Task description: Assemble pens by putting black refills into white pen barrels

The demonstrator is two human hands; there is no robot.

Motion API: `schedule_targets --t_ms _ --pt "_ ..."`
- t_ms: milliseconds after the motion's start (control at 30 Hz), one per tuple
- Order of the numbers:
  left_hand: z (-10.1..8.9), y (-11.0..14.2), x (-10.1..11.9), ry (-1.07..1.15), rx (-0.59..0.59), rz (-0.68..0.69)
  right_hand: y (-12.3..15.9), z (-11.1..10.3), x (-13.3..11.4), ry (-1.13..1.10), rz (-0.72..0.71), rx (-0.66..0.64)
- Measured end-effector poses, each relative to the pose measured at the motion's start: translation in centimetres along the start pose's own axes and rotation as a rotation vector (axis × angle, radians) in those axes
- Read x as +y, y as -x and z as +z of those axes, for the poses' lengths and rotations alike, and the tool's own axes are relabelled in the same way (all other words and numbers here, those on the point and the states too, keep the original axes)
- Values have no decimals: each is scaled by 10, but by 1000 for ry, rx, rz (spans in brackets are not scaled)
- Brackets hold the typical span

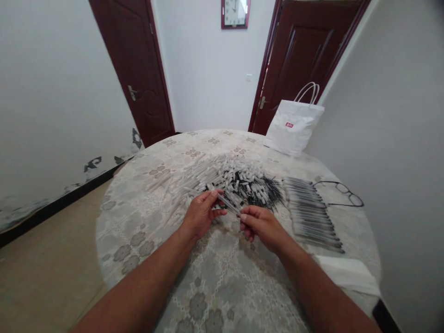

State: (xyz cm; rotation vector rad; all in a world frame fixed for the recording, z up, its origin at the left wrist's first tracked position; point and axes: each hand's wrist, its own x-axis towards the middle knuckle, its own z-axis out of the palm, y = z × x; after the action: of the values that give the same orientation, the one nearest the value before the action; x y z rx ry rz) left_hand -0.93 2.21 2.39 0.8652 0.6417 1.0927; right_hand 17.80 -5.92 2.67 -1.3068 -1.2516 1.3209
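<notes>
A slim clear pen [229,203] spans the gap between my two hands, slanting down to the right. My left hand [207,208] pinches its upper left end between thumb and fingers. At the lower right end, the fingertips of my right hand [258,223] are closed on it. Just beyond my hands lies a big heap of loose pen parts: whitish clear barrels [194,178], short white pieces [246,171] and thin black refills [272,190]. Right of the heap, a row of pens [312,215] lies side by side.
Eyeglasses [343,193] lie right of the pen row. A white paper bag [294,127] stands at the table's back right. White folded paper [347,275] and a dark object [385,317] are near the right front edge. A patterned cloth [197,277] covers the round table.
</notes>
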Motion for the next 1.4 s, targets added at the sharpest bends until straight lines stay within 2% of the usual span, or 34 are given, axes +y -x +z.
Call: schedule_targets --t_ms 100,167,267,400,500,600,700,800,900,1000,1267,1400 --pt "1 2 -1 -180 -15 29 1 -3 -7 453 -282 166" --pt "3 5 -1 -364 -56 56 1 -7 -10 652 -448 218" --pt "7 11 1 -667 -168 52 1 -12 -11 746 -574 215" --pt "6 12 0 -903 -252 127 4 -25 -15 882 -645 171" --pt "-3 6 0 -1131 -213 253 8 -53 -22 1070 -577 227" --pt "-15 -4 2 -1339 -159 376 13 -98 -25 1247 -419 419" --pt "-26 -9 5 -1515 -190 410 17 -142 -17 1387 -170 583" --pt "-33 -10 7 -1654 -240 401 18 -168 -4 1438 71 686" --pt "-36 -9 8 -1742 -288 381 17 -177 7 1456 209 731" --pt "-36 -8 8 -1782 -325 374 14 -180 13 1470 278 768" --pt "-38 -6 13 -1744 -361 388 12 -184 21 1443 327 886" --pt "-36 -4 16 -1770 -389 368 11 -184 21 1417 349 878"
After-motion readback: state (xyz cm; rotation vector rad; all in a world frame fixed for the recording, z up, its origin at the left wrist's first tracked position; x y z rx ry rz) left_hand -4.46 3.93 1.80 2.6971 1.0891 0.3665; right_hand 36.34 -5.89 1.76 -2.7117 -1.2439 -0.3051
